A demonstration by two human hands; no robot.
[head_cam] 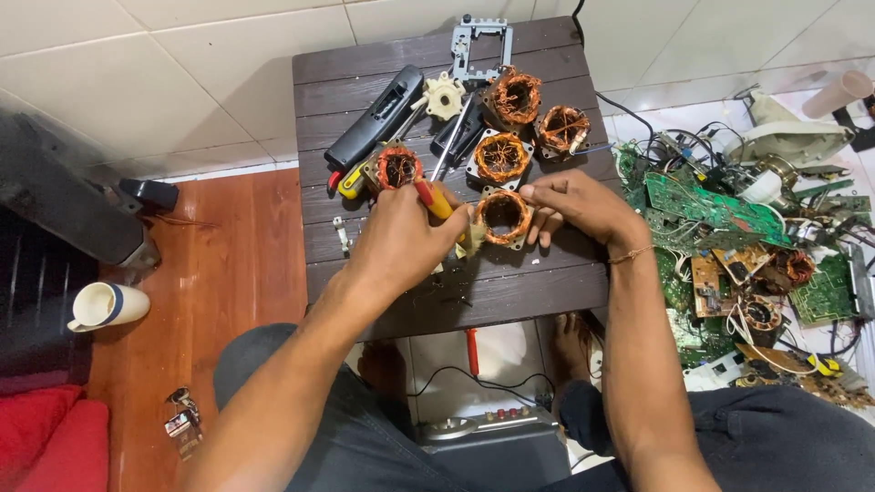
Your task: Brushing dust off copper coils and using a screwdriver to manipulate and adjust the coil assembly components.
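Note:
A small dark slatted table (510,287) stands between my knees. My left hand (401,235) grips a screwdriver with a red and yellow handle (436,199), its shaft pointing away across the table. My right hand (576,205) steadies a copper-wound motor stator (503,216) at the table's middle, fingers against its right side. Several more copper-wound stators lie behind it: one at the left (399,168), one in the middle (500,157), and two at the back right (515,98).
A black plastic housing (375,118), a cream gear-like part (444,95) and a grey metal frame (480,41) lie at the table's back. A heap of green circuit boards and wires (729,228) fills the floor to the right. A white mug (105,305) sits at the left.

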